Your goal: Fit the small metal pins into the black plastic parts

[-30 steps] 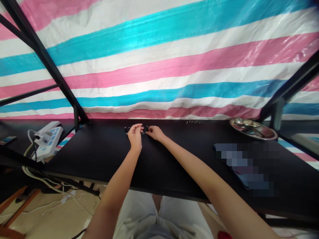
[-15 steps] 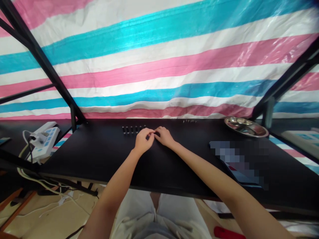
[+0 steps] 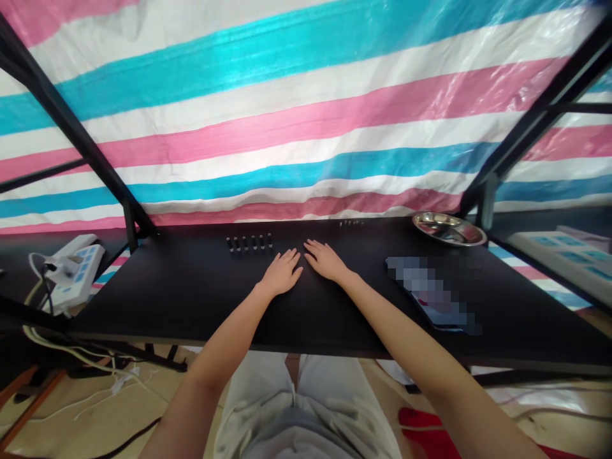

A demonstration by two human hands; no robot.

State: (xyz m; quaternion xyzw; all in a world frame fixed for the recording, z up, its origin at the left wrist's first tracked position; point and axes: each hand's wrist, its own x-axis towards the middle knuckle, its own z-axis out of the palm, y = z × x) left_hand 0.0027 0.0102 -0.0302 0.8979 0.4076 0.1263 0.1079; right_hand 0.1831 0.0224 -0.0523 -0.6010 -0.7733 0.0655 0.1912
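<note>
Small dark cylinders (image 3: pixel 245 243), six in a row, sit toward the far side of the black table (image 3: pixel 191 299). Left hand (image 3: pixel 280 273) palm down on tabletop near the row's right end, fingers extended, slightly apart, holding nothing. Right hand (image 3: pixel 327 261) just beside it, also palm down, fingers spread, holding nothing. Tiny shiny pieces (image 3: pixel 350 223) near far edge; metal plate (image 3: pixel 449 229) farther right.

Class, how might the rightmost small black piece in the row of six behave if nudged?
The black piece looks slim, so it could easily roll or tip. Its straight outline suggests stiffness. Being tiny compared with the left hand, it is probably light.
</note>
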